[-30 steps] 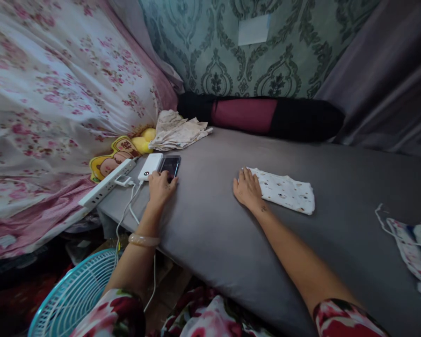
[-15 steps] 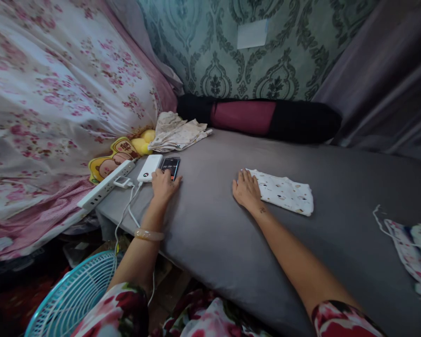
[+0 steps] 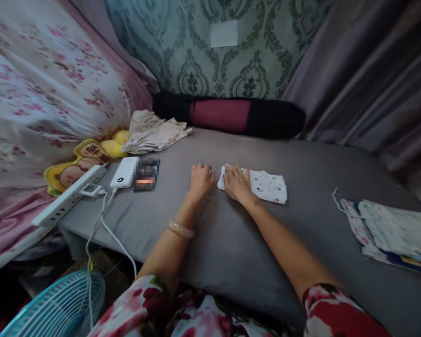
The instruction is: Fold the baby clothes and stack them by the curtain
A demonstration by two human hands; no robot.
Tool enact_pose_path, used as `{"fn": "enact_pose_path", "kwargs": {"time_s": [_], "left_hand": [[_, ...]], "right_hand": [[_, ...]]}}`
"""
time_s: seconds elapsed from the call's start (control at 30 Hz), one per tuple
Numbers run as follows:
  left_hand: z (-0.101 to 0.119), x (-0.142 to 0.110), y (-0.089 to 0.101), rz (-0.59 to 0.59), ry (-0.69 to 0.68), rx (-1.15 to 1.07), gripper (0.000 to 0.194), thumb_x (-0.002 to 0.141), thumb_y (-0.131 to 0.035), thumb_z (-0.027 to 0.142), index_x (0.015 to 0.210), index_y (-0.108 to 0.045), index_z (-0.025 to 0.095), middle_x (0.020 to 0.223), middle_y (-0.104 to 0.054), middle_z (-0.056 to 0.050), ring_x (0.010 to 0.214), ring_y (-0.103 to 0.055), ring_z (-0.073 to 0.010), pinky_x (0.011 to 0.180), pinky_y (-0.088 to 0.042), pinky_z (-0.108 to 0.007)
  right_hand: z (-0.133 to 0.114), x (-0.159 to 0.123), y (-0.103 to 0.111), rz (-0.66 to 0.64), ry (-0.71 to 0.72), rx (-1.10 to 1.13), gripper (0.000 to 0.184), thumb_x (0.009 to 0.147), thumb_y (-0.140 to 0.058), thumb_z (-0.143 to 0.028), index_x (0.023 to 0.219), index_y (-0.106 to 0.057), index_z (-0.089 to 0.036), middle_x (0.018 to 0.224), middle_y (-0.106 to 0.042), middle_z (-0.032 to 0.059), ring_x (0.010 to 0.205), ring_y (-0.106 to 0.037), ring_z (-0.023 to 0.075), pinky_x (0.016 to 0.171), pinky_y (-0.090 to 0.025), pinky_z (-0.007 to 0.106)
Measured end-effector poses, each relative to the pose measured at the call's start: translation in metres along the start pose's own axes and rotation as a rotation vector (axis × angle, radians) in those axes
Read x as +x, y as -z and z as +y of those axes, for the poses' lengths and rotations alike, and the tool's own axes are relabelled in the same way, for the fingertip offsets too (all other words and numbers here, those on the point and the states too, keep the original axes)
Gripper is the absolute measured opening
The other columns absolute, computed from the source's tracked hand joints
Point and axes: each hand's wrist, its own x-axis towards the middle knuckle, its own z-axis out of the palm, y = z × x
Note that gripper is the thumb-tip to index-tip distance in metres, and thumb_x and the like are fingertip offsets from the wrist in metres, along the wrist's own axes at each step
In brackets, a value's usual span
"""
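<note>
Folded cloth (image 3: 269,186), one. White ground, printed with small, scattered motifs in brown and dark tones; finer details too small to read. Folded into a compact oblong, longer than wide, with softly rounded corners at the right end and a slightly uneven far edge. Lies flat on the grey sheet (image 3: 228,248), long sides running left to right, right end angled slightly nearer the wearer. Left portion partly covered by the right hand (image 3: 236,184).
</note>
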Motion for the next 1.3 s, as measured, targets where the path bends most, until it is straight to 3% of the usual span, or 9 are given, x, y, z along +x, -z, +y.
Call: {"fn": "enact_pose_path", "kwargs": {"time_s": [0.17, 0.27, 0.53, 0.63, 0.77, 0.97, 1.13, 1.3], "left_hand": [[0.046, 0.008, -0.021, -0.057, -0.045, -0.140, 0.029, 0.092, -0.043, 0.024, 0.113, -0.062, 0.018, 0.109, -0.068, -0.012, 0.105, -0.058, -0.0257, 0.093, -0.042, -0.040], [0.061, 0.007, -0.031, -0.055, -0.046, -0.211, 0.030, 0.093, -0.040, 0.022, 0.114, -0.060, 0.017, 0.111, -0.067, -0.013, 0.107, -0.059, -0.0245, 0.094, -0.043, -0.039], [0.050, 0.007, -0.048, 0.063, -0.117, -0.378, 0.030, 0.095, -0.036, 0.019, 0.117, -0.056, 0.016, 0.112, -0.067, -0.012, 0.106, -0.061, -0.0203, 0.096, -0.046, -0.034], [0.049, 0.008, -0.049, 0.084, -0.153, -0.395, 0.033, 0.095, -0.034, 0.017, 0.121, -0.055, 0.017, 0.115, -0.066, -0.011, 0.109, -0.061, -0.0186, 0.098, -0.045, -0.032], [0.059, 0.006, -0.051, 0.002, -0.226, -0.371, 0.039, 0.092, -0.034, 0.010, 0.127, -0.050, 0.014, 0.121, -0.063, -0.013, 0.114, -0.058, -0.0186, 0.101, -0.044, -0.032], [0.069, 0.002, -0.057, -0.181, -0.369, -0.167, 0.036, 0.085, -0.041, 0.006, 0.117, -0.055, 0.009, 0.118, -0.063, -0.018, 0.115, -0.057, -0.0250, 0.102, -0.043, -0.041], [0.068, 0.001, -0.058, -0.160, -0.402, -0.123, 0.034, 0.085, -0.039, 0.007, 0.114, -0.057, 0.010, 0.119, -0.062, -0.019, 0.115, -0.057, -0.0253, 0.102, -0.042, -0.043], [0.068, 0.002, -0.056, -0.138, -0.406, -0.129, 0.035, 0.087, -0.037, 0.008, 0.118, -0.054, 0.011, 0.122, -0.062, -0.017, 0.117, -0.057, -0.0243, 0.102, -0.043, -0.044]], "right_hand": [[0.011, -0.008, -0.006, -0.039, 0.049, -0.070, 0.053, 0.098, -0.031, -0.034, 0.148, -0.036, -0.017, 0.156, -0.030, 0.0120, 0.144, -0.021, 0.0308, 0.114, -0.013, 0.057], [0.012, -0.010, -0.008, -0.052, 0.068, -0.097, 0.055, 0.096, -0.037, -0.033, 0.149, -0.035, -0.017, 0.157, -0.029, 0.0126, 0.145, -0.019, 0.0317, 0.114, -0.012, 0.056], [0.014, -0.006, -0.001, -0.135, 0.037, -0.032, 0.057, 0.096, -0.033, -0.029, 0.151, -0.029, -0.014, 0.158, -0.025, 0.0119, 0.146, -0.016, 0.0286, 0.116, -0.011, 0.054], [0.022, -0.009, 0.008, -0.107, 0.019, 0.031, 0.054, 0.098, -0.027, -0.029, 0.150, -0.031, -0.011, 0.157, -0.027, 0.0134, 0.146, -0.020, 0.0262, 0.116, -0.012, 0.052], [0.040, -0.021, 0.013, 0.004, -0.055, 0.026, 0.054, 0.101, -0.021, -0.033, 0.147, -0.036, -0.010, 0.156, -0.030, 0.0142, 0.145, -0.022, 0.0265, 0.117, -0.011, 0.051], [0.054, -0.030, -0.002, 0.007, -0.090, 0.020, 0.052, 0.101, -0.024, -0.034, 0.147, -0.038, -0.013, 0.155, -0.033, 0.0109, 0.144, -0.024, 0.0246, 0.117, -0.013, 0.047], [0.053, -0.029, -0.008, 0.050, -0.088, 0.023, 0.051, 0.101, -0.025, -0.033, 0.146, -0.040, -0.014, 0.154, -0.036, 0.0107, 0.144, -0.026, 0.0248, 0.117, -0.014, 0.047], [0.054, -0.032, 0.003, 0.059, -0.092, 0.035, 0.052, 0.101, -0.025, -0.033, 0.147, -0.037, -0.013, 0.154, -0.034, 0.0121, 0.143, -0.027, 0.0255, 0.116, -0.016, 0.047]]}}
